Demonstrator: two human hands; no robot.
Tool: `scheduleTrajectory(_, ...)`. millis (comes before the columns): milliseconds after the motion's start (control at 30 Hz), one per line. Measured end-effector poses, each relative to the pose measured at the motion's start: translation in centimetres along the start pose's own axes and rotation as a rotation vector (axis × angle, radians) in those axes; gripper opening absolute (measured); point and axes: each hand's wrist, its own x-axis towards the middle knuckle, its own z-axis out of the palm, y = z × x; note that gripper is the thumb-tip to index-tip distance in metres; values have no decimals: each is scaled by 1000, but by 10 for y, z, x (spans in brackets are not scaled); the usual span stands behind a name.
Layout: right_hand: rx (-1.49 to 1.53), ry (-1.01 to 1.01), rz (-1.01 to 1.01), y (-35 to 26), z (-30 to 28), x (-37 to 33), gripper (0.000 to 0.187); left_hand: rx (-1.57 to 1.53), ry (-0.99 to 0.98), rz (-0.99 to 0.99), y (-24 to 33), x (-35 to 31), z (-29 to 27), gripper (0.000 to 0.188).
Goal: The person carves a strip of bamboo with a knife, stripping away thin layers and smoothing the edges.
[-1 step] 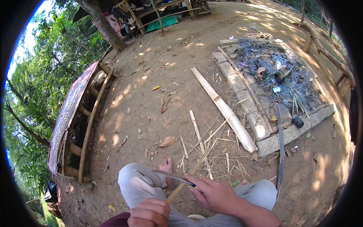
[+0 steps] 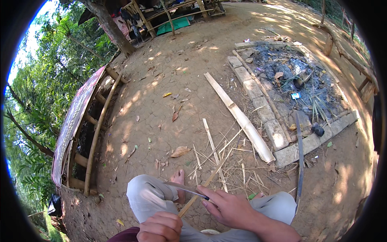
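Note:
My left hand (image 2: 160, 227), closed in a fist near the lower edge, holds the near end of a thin bamboo strip (image 2: 187, 207). The strip slants away to the upper right, over the ground between my knees. My right hand (image 2: 229, 208) grips a small knife (image 2: 181, 187) by its handle, mostly hidden in the fingers. Its blade points left and lies across the strip, next to my left knee. The right index finger reaches along the strip just beyond the blade.
Bamboo slivers (image 2: 244, 177) litter the ground ahead, beside a wide split bamboo piece (image 2: 242, 119). A long dark blade (image 2: 300, 165) leans on the block edging (image 2: 277, 135) of an ash-filled fire pit (image 2: 288, 66). At left stands a low bamboo bench (image 2: 76, 125).

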Motion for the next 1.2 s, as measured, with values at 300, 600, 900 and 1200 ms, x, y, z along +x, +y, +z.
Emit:
scheduleTrajectory(300,52,139,-144,-24,16,-36,55,17,28,-23,4,3,-7,56)
scheduleTrajectory(600,40,32,-264,-14,16,-49,48,40,-36,-60,3,12,-6,55)
scheduleTrajectory(900,-46,101,-467,-5,26,-51,32,33,-22,-3,-1,7,-1,53)
scheduleTrajectory(1200,-4,94,-309,-10,24,-53,34,33,-70,-12,0,6,-6,52)
